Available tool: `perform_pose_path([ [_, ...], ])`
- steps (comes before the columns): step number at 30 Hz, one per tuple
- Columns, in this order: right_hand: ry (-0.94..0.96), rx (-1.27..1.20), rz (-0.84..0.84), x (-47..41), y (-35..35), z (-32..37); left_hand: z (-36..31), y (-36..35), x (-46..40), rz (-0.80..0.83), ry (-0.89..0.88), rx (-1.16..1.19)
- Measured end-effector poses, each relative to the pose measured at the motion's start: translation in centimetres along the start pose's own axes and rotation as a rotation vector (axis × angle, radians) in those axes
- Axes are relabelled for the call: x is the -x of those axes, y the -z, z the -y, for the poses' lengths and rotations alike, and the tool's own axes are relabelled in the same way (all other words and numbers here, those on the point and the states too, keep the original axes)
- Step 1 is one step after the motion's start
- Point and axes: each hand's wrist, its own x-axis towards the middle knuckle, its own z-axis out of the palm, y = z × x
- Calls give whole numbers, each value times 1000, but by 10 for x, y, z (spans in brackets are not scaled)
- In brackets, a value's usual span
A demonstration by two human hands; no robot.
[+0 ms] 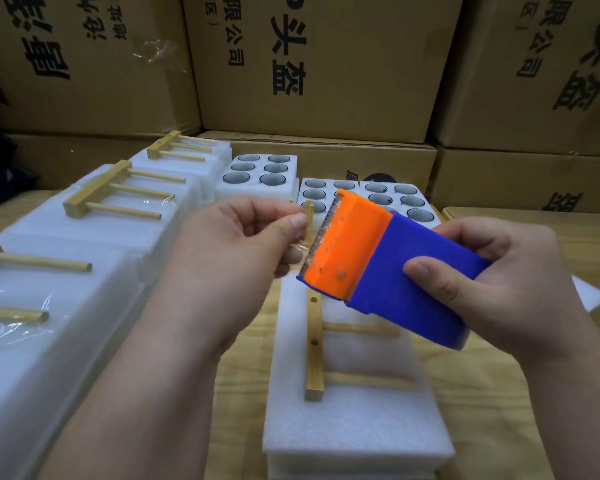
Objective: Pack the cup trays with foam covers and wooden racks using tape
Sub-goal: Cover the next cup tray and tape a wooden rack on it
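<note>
Tape dispenser: the blue and orange tape dispenser [378,268] was held in the air above the near foam tray, its long axis running from lower right to upper left, with the orange toothed cutter end pointing up and left toward the left hand.
Right hand: the right hand [492,282] was clamped around the blue body of the dispenser, thumb across its top face and fingers wrapped underneath.
Left hand: the left hand [236,251] was pinched shut, thumb against forefinger, on the clear tape end [300,249] just beside the cutter teeth.
Hands together: the two hands were close, separated only by the short stretch of tape at the cutter.
Near tray: the foam cover [354,420] lay on the wooden table [499,427], long axis running away from the person, directly below the dispenser.
Wooden rack: the wooden rack [314,358] lay flat on that cover, its bar running lengthwise along the left side and its pegs pointing right.
Left side: a row of taped trays [84,271] with racks on top filled the table's left edge, close beside the left forearm.
Far side: open cup trays [257,171] stood behind the hands, backed by stacked cardboard boxes [319,64].
Open room: bare table showed to the right of the near tray and in the narrow strip on its left.
</note>
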Motion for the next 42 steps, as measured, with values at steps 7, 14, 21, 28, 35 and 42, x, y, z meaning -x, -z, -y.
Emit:
perform_pose_path([
  [7, -112, 16, -33, 6, 29, -3, -5, 25, -7, -108, -49, -5],
  [14, -169, 24, 44, 3, 37, 15, -3, 31, -5, -98, 20, 56],
  [21, -293, 231, 146, -8, 86, 32, 0, 48, 11, -193, 79, 121],
  [28, -390, 535, 386, -50, 76, 64, 49, 40, 34, -187, 484, 435],
  [35, -410, 622, 456, -81, 57, 75, 72, 42, 28, -139, 621, 531],
  [42, -427, 636, 502, -90, 43, 67, 89, 39, 27, -152, 672, 484],
])
